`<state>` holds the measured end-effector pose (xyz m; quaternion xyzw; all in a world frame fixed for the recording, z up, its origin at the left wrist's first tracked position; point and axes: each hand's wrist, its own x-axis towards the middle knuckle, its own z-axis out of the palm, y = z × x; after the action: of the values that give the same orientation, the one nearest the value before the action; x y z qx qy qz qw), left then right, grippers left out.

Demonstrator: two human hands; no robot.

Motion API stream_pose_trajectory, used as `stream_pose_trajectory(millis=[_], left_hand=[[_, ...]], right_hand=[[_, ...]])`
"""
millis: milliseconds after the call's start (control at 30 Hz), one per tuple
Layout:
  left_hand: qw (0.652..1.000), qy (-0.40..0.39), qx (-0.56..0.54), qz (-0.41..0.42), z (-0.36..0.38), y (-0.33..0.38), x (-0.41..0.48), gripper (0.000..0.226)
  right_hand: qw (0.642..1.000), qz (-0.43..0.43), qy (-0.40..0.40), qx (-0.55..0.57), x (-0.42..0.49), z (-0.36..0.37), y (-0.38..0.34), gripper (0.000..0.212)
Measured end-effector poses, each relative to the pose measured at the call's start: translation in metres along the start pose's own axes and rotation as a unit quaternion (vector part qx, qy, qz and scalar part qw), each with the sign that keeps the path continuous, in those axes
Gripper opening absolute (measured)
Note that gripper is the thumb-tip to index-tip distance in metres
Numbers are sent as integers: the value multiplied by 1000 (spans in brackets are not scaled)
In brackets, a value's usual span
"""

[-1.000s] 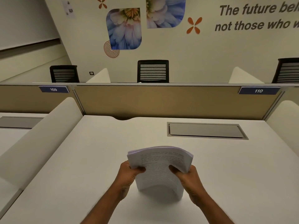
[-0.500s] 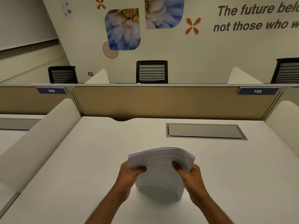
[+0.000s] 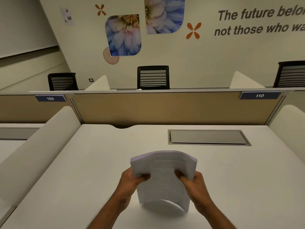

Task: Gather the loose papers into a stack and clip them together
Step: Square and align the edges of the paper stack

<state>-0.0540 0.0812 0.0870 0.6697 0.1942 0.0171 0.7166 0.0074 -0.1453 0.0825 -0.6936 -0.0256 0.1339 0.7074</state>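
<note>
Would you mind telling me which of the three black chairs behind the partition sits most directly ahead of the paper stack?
The middle chair, straight beyond the stack; the left chair and right chair sit far off to either side.

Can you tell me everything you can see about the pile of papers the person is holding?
The pile of papers is a thick stack of white sheets with lines of small printed text on the front page, too blurry to read. It stands upright on its bottom edge on the white desk, bowed, its top curling away from the person. The left hand and right hand grip its sides, thumbs on the front. No clip shows.
</note>
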Motion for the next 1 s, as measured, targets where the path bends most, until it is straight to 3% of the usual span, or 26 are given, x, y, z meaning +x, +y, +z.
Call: stream_pose_trajectory(millis=[133, 367, 600, 1000], left_hand=[[998, -54, 8, 19, 5, 19, -2, 35], [998, -59, 26, 20, 42, 47, 1, 33], [991, -126, 49, -7, 78, 55, -2, 65], [987, -161, 13, -15, 66, 52, -2, 55]], right_hand=[[998, 15, -31, 59, 3, -17, -18, 14], [989, 28, -54, 138, 7, -54, -38, 36], [985, 59, -45, 155, 0, -94, -42, 42], [985, 76, -40, 148, -24, -85, -38, 45]])
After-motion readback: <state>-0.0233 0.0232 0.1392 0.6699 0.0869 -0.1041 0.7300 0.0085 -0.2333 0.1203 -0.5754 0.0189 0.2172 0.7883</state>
